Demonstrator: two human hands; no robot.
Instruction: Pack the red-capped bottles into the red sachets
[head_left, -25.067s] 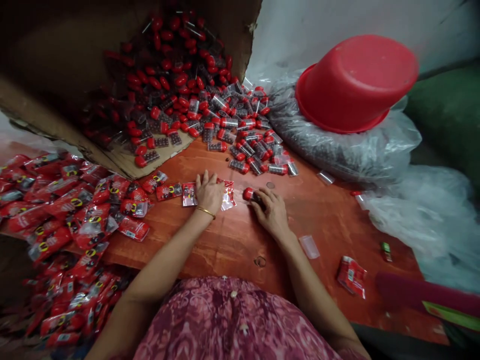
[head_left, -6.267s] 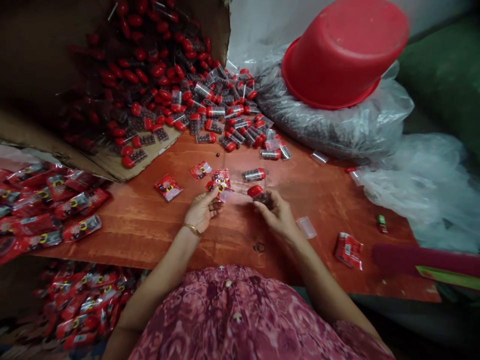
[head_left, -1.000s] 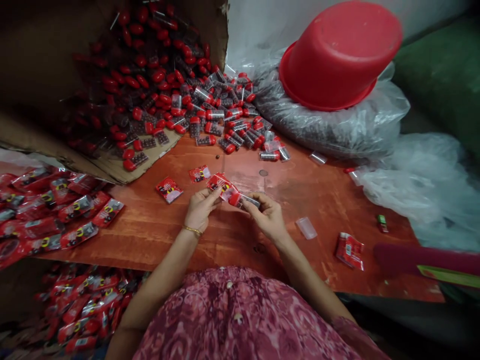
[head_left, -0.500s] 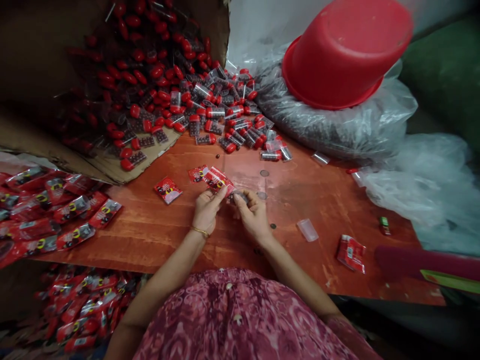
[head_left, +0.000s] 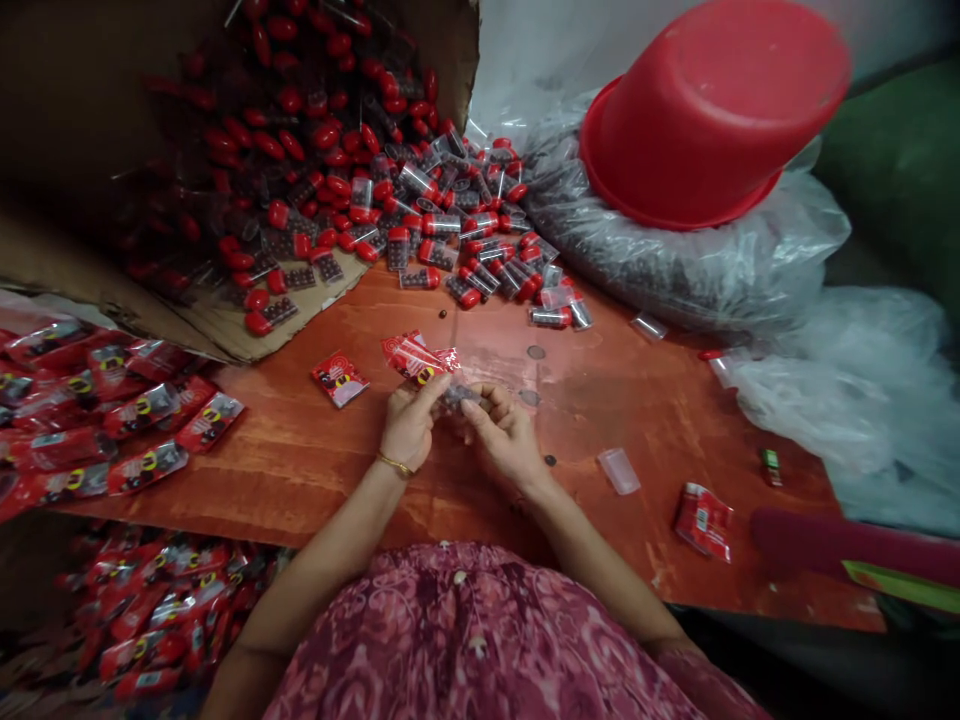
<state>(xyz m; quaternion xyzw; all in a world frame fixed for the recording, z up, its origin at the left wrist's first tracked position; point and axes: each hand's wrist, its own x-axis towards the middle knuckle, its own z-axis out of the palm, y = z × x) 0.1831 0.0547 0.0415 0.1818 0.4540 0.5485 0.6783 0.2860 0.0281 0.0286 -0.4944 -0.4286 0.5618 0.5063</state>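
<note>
Over the wooden table, my left hand (head_left: 407, 428) is closed on a red printed plastic packet (head_left: 426, 372), thumb on top, the packet's far end pointing away to the left. My right hand (head_left: 510, 438) pinches a clear tube with dark balls (head_left: 459, 397) at the packet's near right end. My fingers cover part of the tube, and I cannot tell how far it sits inside the packet. Left of my hands lies a small stack of flat red packets (head_left: 340, 380).
Many red-capped clear tubes (head_left: 442, 225) spill from a cardboard box (head_left: 300, 318). Filled red packets (head_left: 150, 410) pile up at left. A red tub (head_left: 712, 120) rests upside down on a plastic bag (head_left: 637, 260). At right lie a clear empty tube (head_left: 619, 471) and a crumpled red packet (head_left: 703, 521).
My hands have brought the tube and the packet's end together, with the dark balls now showing against my left fingertips. The whole view has shifted slightly.
</note>
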